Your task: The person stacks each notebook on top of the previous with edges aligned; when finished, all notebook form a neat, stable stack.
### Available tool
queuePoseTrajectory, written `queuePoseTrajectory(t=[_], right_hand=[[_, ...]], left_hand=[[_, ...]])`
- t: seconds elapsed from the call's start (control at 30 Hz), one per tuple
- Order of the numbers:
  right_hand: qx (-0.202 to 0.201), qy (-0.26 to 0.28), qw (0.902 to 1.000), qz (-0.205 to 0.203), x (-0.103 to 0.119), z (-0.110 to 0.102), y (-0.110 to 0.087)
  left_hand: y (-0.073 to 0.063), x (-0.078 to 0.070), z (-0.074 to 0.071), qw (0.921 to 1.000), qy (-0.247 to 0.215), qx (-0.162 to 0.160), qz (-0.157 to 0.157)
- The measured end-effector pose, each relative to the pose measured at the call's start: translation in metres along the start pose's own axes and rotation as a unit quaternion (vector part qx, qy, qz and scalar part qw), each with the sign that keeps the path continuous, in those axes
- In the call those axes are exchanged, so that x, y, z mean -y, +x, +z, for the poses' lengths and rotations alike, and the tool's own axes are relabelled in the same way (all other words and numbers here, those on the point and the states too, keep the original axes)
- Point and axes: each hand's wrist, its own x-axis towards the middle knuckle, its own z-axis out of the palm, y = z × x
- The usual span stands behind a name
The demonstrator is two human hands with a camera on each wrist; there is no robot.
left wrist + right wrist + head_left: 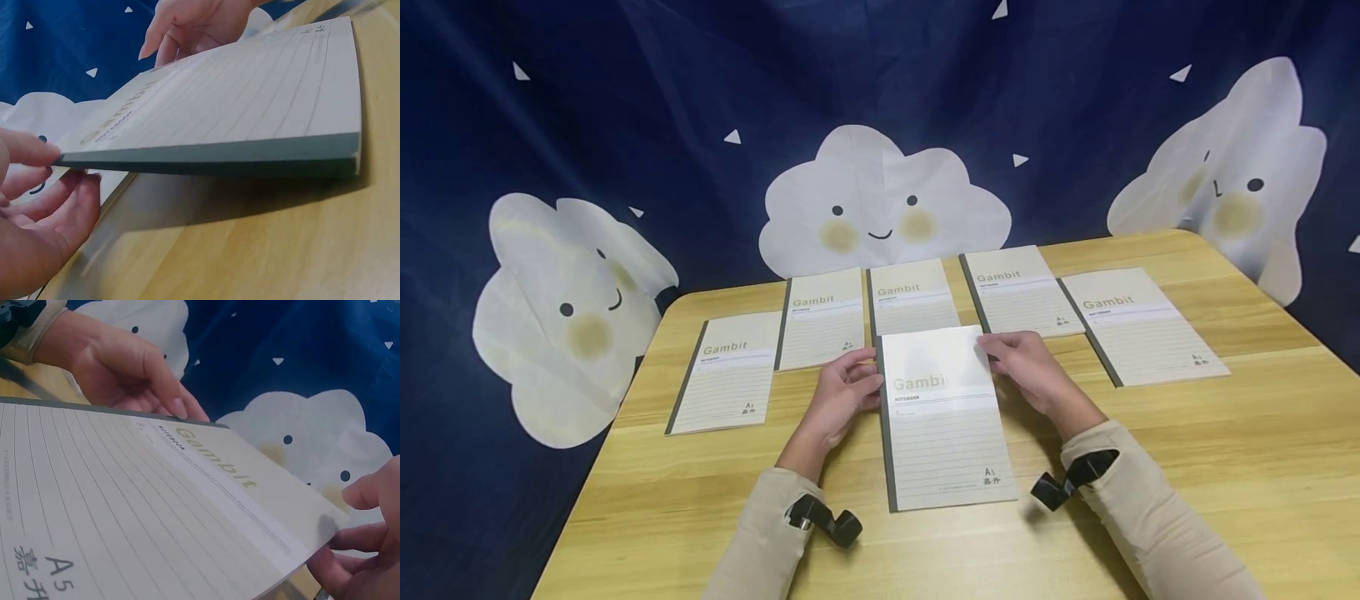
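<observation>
A pale notebook (947,433) with a dark spine and "Gambit" on its cover is held tilted above the table, its far end raised. My left hand (844,396) pinches its spine near the far end, thumb on top and fingers beneath, as the left wrist view (44,206) shows. At the far right corner my right hand (1030,367) holds the edge. In the right wrist view the fingers (359,537) sit at and under that corner, while the thumb appears just above the cover.
On the wooden table (647,517) several matching notebooks lie in an arc: one at left (726,375), one beside it (822,321), one behind the held notebook (913,293), two at right (1022,292), (1142,325) the outermost notebook. A dark blue cloud-print curtain (700,67) hangs behind.
</observation>
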Motion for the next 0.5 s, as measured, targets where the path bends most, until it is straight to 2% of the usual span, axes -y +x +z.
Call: queuePoseTrajectory(t=[0.27,0.5], right_hand=[[0.039,-0.023,0.999,0.001,-0.0008,-0.0025,-0.001],[0.084,-0.046,0.9954,-0.007,-0.0041,-0.0043,-0.0011]], left_hand=[[-0.0011,0.0002,-0.0028,0.9988,0.013,0.043,-0.015],[-0.0023,0.0004,-0.0065,0.998,0.005,0.062,-0.01]])
